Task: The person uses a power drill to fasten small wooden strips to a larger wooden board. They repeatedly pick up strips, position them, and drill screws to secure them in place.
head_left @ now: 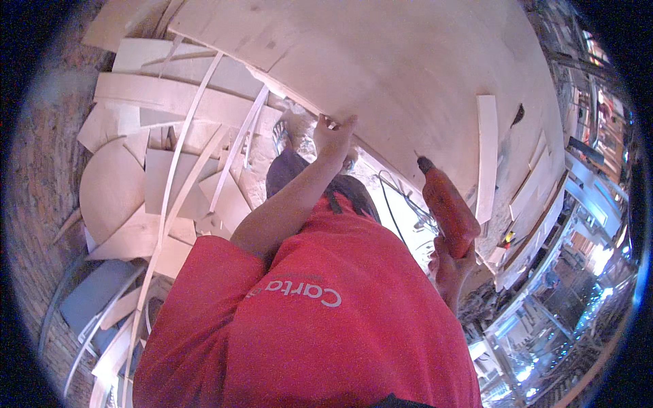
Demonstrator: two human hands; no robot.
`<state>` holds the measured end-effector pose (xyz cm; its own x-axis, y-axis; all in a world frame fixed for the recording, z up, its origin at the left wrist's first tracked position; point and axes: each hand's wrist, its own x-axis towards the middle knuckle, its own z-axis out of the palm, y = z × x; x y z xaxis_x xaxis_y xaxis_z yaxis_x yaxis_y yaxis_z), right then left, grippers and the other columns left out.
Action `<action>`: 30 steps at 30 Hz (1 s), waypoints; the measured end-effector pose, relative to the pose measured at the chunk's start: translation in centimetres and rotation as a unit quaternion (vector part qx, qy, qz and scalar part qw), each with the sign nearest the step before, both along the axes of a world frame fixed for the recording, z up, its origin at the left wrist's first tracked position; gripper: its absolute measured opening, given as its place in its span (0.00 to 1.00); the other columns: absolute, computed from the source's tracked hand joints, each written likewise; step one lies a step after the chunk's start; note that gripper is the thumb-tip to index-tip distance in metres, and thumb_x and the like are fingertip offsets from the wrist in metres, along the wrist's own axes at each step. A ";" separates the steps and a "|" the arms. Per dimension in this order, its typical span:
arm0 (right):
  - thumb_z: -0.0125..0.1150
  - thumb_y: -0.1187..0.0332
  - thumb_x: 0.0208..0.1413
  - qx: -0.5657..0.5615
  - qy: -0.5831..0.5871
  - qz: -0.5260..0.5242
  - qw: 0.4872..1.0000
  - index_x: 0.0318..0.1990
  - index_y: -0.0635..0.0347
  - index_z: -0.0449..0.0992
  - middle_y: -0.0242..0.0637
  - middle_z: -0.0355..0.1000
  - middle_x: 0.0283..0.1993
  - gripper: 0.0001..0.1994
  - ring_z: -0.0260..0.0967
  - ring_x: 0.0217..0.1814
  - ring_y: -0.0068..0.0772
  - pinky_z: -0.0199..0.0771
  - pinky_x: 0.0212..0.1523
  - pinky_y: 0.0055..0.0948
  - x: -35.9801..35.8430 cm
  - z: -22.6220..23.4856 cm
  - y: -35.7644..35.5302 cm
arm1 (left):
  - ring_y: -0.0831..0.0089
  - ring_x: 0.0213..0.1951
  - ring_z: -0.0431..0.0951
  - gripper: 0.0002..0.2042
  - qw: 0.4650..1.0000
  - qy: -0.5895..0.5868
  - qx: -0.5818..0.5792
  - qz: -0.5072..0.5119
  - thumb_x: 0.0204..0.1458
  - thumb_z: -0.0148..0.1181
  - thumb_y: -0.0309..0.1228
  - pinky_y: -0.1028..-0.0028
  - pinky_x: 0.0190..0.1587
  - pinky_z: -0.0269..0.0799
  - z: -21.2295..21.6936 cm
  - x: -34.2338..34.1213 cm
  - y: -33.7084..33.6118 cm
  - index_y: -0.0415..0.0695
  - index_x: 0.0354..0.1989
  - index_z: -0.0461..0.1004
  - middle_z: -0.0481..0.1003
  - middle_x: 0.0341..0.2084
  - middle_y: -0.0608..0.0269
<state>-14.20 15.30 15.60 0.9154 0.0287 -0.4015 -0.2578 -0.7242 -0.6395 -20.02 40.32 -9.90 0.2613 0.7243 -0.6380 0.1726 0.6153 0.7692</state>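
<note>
My right hand point(450, 272) is wrapped round the grip of an orange-red power drill point(449, 204). The drill's black chuck and thin bit point away from me, over the near edge of a large wooden board point(422, 75). Farther left, my left hand point(332, 141) is at the same edge with its fingers curled toward the thumb. A small bright gap shows between those fingers; what they hold, if anything, I cannot make out.
A narrow wood strip point(486, 156) lies on the board at the right. Cut panels point(112, 183) and long thin strips point(178, 149) lean against a brick wall point(41, 224) on the left. A dark cable point(391, 204) hangs below the board's edge.
</note>
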 end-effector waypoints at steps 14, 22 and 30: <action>0.73 0.68 0.51 0.070 0.017 0.006 0.997 0.65 0.60 0.73 0.46 0.79 0.59 0.31 0.76 0.62 0.38 0.74 0.61 0.34 -0.6 -1.1 -14.7 | 0.77 0.32 0.75 0.12 0.996 0.010 0.076 -0.055 0.57 0.66 0.33 0.75 0.36 0.70 -7.7 -6.6 -2.0 0.42 0.46 0.78 0.78 0.35 0.68; 0.73 0.75 0.48 0.066 -0.016 -0.033 0.997 0.68 0.64 0.69 0.46 0.80 0.55 0.36 0.77 0.59 0.33 0.76 0.60 0.34 -0.3 -3.7 -24.4 | 0.76 0.29 0.72 0.06 0.865 0.127 0.418 -0.247 0.59 0.64 0.26 0.73 0.31 0.70 -0.1 -6.4 -10.7 0.37 0.34 0.76 0.75 0.28 0.64; 0.76 0.74 0.47 0.048 -0.077 -0.214 0.973 0.68 0.64 0.69 0.45 0.78 0.58 0.37 0.75 0.61 0.30 0.75 0.61 0.33 0.2 -2.5 -27.3 | 0.65 0.30 0.73 0.04 0.741 -0.087 0.497 -0.444 0.58 0.64 0.22 0.67 0.34 0.71 5.0 9.7 -14.8 0.38 0.37 0.75 0.71 0.28 0.60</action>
<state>-14.01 -12.02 13.09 0.9008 -0.3382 -0.2724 -0.4182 -0.5062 -0.7542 -10.33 25.48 -4.89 0.9317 0.3069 0.1943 0.0147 -0.5662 0.8241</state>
